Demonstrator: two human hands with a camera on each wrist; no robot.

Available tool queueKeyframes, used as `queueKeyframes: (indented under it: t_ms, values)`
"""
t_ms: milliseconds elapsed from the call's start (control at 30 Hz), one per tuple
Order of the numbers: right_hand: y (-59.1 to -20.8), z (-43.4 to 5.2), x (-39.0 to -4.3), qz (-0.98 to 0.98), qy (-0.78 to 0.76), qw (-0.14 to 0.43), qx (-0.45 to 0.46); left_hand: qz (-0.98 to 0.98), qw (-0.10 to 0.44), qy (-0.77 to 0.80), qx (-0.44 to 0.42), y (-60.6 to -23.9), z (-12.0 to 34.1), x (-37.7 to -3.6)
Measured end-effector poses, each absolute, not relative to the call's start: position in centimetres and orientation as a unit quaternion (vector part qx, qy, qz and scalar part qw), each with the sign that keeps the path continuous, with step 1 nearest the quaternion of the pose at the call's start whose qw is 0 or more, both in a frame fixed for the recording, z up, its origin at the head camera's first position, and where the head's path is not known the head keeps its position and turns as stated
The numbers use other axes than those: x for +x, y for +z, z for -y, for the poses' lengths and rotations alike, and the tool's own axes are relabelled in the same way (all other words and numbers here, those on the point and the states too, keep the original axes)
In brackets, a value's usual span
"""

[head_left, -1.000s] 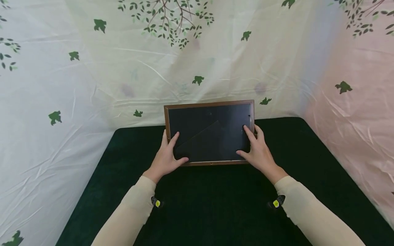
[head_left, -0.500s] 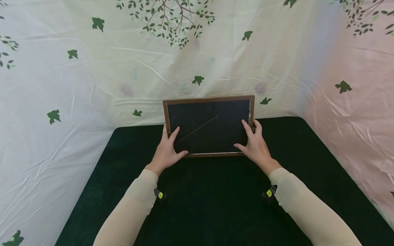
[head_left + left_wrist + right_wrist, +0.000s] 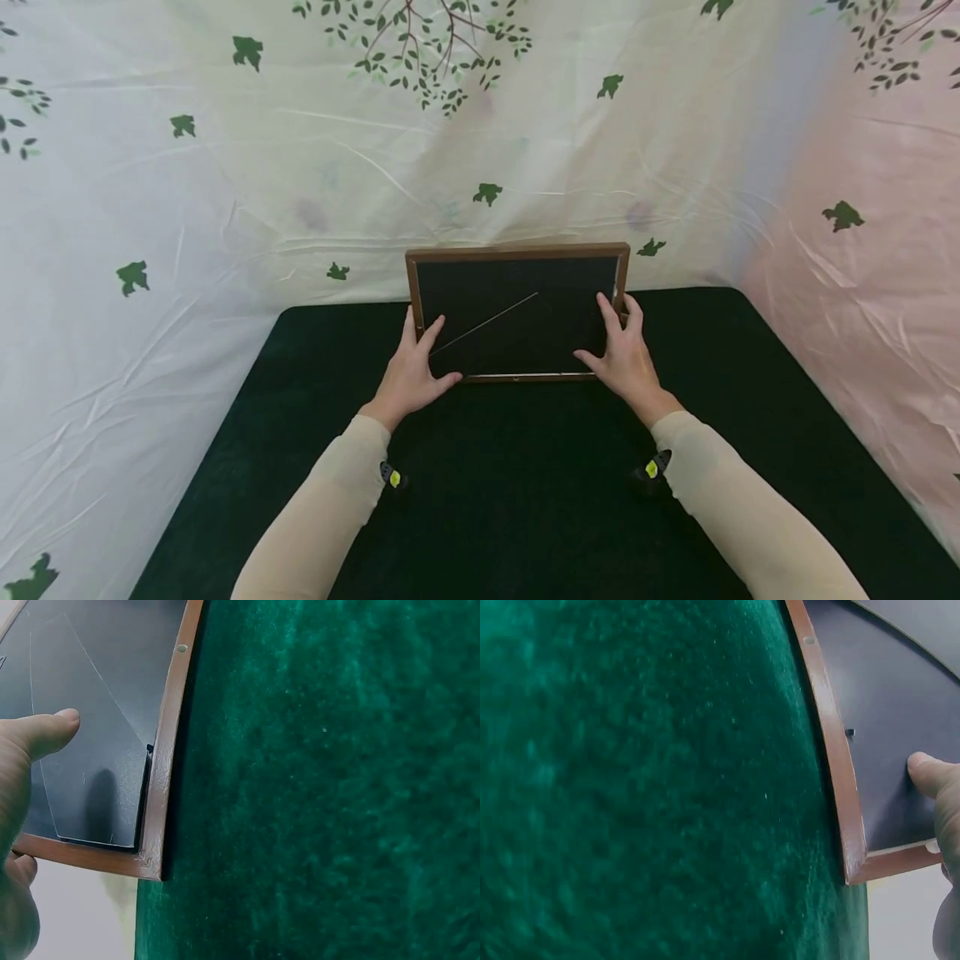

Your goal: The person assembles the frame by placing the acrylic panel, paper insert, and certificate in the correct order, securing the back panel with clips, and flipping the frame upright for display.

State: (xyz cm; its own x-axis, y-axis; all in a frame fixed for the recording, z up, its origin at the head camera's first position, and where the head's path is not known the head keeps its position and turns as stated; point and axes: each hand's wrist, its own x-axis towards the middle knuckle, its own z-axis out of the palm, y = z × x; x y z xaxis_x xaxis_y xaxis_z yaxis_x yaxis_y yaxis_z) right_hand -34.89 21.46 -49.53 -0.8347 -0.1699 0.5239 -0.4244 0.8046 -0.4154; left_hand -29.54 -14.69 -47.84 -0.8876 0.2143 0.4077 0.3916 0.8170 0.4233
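A picture frame with a brown wooden border stands on its long edge at the far part of the table, its black back toward me. A thin slanting line, the edge of a stand flap, shows on that back. My left hand grips the left side, with thumb and a finger on the backing and other fingers round the outer edge. In the same way my right hand holds the right side. The frame's front is hidden, and so are the fingertips behind it.
Dark green cloth covers the table. Behind it hangs a pale curtain printed with leaves and branches, close to the frame's top edge. A pinkish curtain borders the right side.
The frame has moved slightly away from me and its lower edge sits farther back. It now stands steeper, showing more of its top edge. Both hands keep their hold and moved with it.
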Motion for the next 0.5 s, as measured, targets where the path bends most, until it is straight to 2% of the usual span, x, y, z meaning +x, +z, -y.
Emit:
queueKeyframes:
  t_ms: [167,500]
  values:
    - [-48.3,-22.2,-35.0,0.915,0.257,0.252,0.183,0.938,0.177,-0.251,-0.162,-47.9,14.4,-29.0]
    - [-42.8,-24.0,-36.4,0.894,0.230,0.303,0.237,0.942,0.164,-0.250,-0.153,-48.1,14.6,-28.0]
